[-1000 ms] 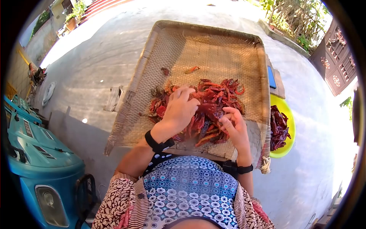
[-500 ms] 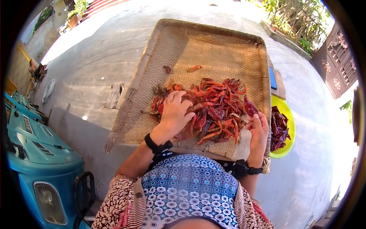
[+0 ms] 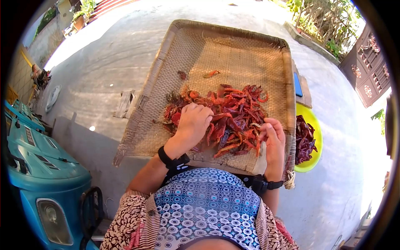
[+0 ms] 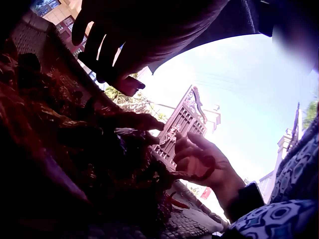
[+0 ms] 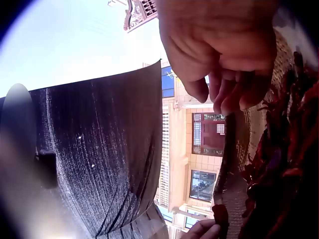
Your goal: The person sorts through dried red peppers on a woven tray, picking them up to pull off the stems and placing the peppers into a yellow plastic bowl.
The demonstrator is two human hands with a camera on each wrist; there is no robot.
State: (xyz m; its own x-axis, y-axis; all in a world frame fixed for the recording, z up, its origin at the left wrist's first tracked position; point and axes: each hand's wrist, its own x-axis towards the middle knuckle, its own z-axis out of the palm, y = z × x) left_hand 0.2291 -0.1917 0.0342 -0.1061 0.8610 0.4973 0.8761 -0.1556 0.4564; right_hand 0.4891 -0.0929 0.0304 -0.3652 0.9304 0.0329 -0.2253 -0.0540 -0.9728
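Observation:
A heap of dried red chili peppers (image 3: 233, 121) lies in the front half of a shallow woven tray (image 3: 246, 54). My left hand (image 3: 191, 125) is over the heap's left side, fingers bent down; the head view hides its fingertips. In the right wrist view, the left hand's fingers (image 5: 202, 229) pinch a dark red chili pepper (image 5: 221, 216). At the heap's right edge is my right hand (image 3: 273, 139), thumb and forefinger close to the peppers. Its fingers (image 5: 229, 99) hang loosely bent in the right wrist view, with no pepper showing between them.
A yellow-green bowl (image 3: 315, 137) of dark red peppers stands right of the tray. Beyond it lies a blue flat object (image 3: 298, 85) on a board. At the left is a teal vehicle (image 3: 46, 166). Two small bits (image 3: 211, 73) lie farther up the tray.
My right hand moved right with a dark red pepper raised in its fingers, then came back left to the heap without that pepper showing. The left hand stayed over the heap, fingers bending more.

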